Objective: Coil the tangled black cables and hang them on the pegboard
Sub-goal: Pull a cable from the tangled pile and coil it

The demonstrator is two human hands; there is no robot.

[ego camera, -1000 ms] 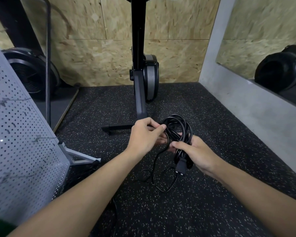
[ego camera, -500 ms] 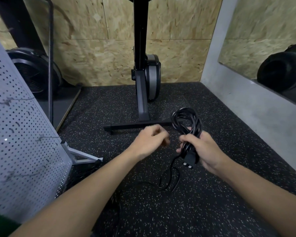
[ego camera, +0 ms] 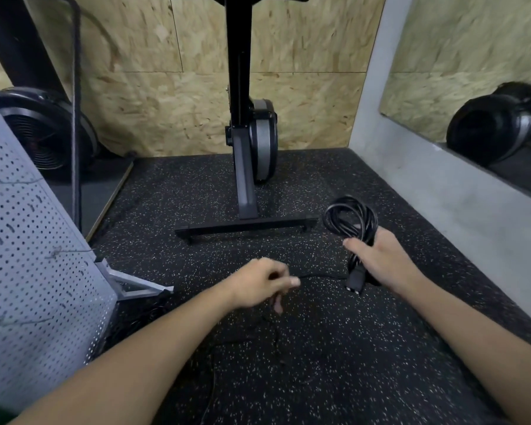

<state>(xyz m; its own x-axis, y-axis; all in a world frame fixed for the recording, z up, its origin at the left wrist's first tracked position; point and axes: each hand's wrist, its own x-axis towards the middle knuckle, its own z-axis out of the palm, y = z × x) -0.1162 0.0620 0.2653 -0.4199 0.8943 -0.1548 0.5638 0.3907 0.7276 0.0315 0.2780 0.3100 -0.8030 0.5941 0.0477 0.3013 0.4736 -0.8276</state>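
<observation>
**Coil in the right hand, tail in the left**

I had the right hand (ego camera: 380, 259) clenched around the coil (ego camera: 350, 219), gripping it at its lower end so that the black loops stood up above my thumb. The plug (ego camera: 355, 279) hung out just below that fist, prongs pointing down, clear of the floor (ego camera: 334, 378).

From the plug side a thin tail (ego camera: 322, 276) of the same cable ran level to the left hand (ego camera: 259, 285). That hand was blurred, but its fingers were curled, and the tail went in at the fingertips and dropped out beneath, so I read it as pinching the tail. Below the hand the tail fell to the speckled rubber floor and trailed toward me.

The two hands were apart, left lower and nearer, right farther and higher.

The pegboard (ego camera: 28, 271) stood tilted at my left, grey and perforated, well apart from the coil. Ahead, a black exercise machine (ego camera: 246, 167) stood against the chipboard wall (ego camera: 166, 102), its base bar just left of the coil in view. A mirror (ego camera: 472, 72) sat on the right wall.
</observation>
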